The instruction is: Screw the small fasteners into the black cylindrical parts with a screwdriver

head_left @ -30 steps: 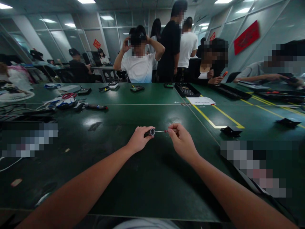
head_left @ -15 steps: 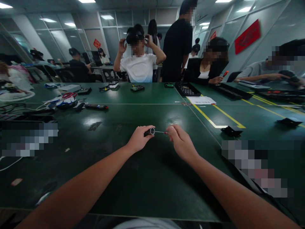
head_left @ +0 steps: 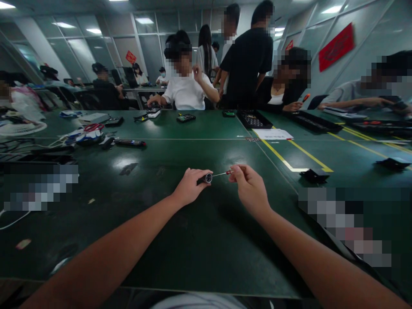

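Between the thumb and fingers of my left hand [head_left: 189, 187] is a small black cylinder [head_left: 208, 178] with a pale ring at its end, which looks like a flashlight. Most of its body is hidden by the fingers. My right hand [head_left: 250, 185] pinches a screwdriver by its red handle [head_left: 229, 172]. The thin metal shaft [head_left: 219, 174] points left, and its tip is at the ringed end of the cylinder. Whether the tip is inside or only touching, I cannot tell. Both hands are held above the green table [head_left: 193, 253].
A dark pen-like tool [head_left: 130, 143] lies at the left near red-handled scissors [head_left: 93, 127] and cables. Black trays [head_left: 254, 119] and white paper [head_left: 272, 134] are at the back right. A small black piece [head_left: 314, 175] lies right of my hand. Several people sit or stand beyond.
My right hand has shifted slightly right and tilted, so the screwdriver's handle end sits higher. The cylinder has moved a little right. The person opposite has lowered one hand to the table.
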A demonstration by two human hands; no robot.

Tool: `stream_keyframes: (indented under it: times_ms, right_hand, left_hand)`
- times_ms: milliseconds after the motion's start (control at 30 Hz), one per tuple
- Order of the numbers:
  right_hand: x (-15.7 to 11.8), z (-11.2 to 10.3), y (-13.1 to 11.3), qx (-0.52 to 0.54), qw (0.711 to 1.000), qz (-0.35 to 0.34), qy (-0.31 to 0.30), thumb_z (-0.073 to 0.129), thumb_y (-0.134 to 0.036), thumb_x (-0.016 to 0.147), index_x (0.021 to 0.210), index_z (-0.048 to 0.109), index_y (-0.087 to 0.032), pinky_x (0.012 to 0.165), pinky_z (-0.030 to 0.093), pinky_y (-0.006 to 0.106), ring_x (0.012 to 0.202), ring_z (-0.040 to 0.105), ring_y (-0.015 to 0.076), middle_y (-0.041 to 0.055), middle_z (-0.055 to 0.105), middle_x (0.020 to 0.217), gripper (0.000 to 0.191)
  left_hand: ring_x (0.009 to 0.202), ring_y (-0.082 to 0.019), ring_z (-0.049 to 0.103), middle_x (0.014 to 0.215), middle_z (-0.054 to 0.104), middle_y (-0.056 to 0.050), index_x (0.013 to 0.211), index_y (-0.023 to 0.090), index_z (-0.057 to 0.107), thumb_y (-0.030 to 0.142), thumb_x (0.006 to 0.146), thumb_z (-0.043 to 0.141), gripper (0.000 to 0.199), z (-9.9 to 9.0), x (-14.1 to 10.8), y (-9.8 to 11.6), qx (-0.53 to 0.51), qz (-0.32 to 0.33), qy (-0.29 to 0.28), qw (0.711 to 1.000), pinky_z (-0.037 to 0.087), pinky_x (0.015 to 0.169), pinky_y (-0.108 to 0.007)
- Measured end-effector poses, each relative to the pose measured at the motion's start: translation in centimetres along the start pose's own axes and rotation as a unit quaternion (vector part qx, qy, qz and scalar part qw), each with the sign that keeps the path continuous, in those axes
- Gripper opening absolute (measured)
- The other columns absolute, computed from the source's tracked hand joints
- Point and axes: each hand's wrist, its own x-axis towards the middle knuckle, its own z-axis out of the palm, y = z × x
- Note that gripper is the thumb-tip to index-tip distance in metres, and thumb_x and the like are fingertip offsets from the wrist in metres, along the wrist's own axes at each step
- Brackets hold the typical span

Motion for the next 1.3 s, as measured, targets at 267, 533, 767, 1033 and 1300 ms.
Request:
stream_keyframes:
  times_ms: [267,533,767,1033,1300]
  right_hand:
    - [1.3,0.0,1.5,0.208,0.965,0.157,0.038,0.064,-0.047,0.086,0.078,0.058,-0.022,0.061,0.056,0.033,0.059,0.054,0.0147,-0.0006,0.056,0.068,0.027]
    - [0.6,0.0,1.1,0.081,0.994,0.042,0.056,0.055,-0.048,0.094,0.090,0.059,-0.023,0.067,0.054,0.034,0.068,0.060,0.0157,0.0004,0.064,0.079,0.026]
    - [0.5,-0.1,0.7,0.094,0.993,0.035,0.065,0.054,-0.047,0.094,0.092,0.058,-0.024,0.069,0.052,0.034,0.069,0.059,0.0157,-0.0002,0.063,0.079,0.024]
    - [0.4,-0.1,0.6,0.076,0.995,0.020,0.054,0.052,-0.048,0.096,0.091,0.058,-0.024,0.071,0.051,0.034,0.069,0.060,0.0161,-0.0010,0.062,0.077,0.025]
    - [0.3,-0.1,0.6,0.067,0.997,0.014,0.044,0.052,-0.049,0.096,0.092,0.059,-0.024,0.071,0.051,0.034,0.070,0.060,0.0167,0.0002,0.063,0.079,0.026]
  left_hand:
    - [0.124,-0.024,0.057,0.128,0.067,-0.004,0.131,0.029,0.062,0.023,0.096,0.059,0.035,-0.6,0.1,-0.2,0.051,0.005,-0.016,0.999,0.016,0.121,-0.062]
    - [0.113,-0.024,0.061,0.117,0.068,-0.005,0.121,0.024,0.065,0.024,0.092,0.065,0.028,0.0,0.1,-0.4,0.014,-0.007,-0.003,1.000,0.036,0.114,-0.053]
    - [0.114,-0.024,0.060,0.126,0.062,-0.009,0.132,0.019,0.056,0.021,0.095,0.055,0.037,-1.3,-0.2,0.2,-0.015,-0.002,0.007,1.000,0.049,0.100,-0.041]
    - [0.083,-0.020,0.062,0.098,0.066,-0.005,0.097,0.020,0.067,0.024,0.090,0.058,0.013,-2.2,-0.7,1.2,0.062,0.024,-0.126,0.990,0.049,0.072,-0.034]
    - [0.099,-0.027,0.067,0.111,0.073,-0.005,0.115,0.030,0.071,0.041,0.089,0.064,0.029,-1.7,-1.0,1.0,0.118,0.015,-0.211,0.970,0.050,0.077,-0.036]
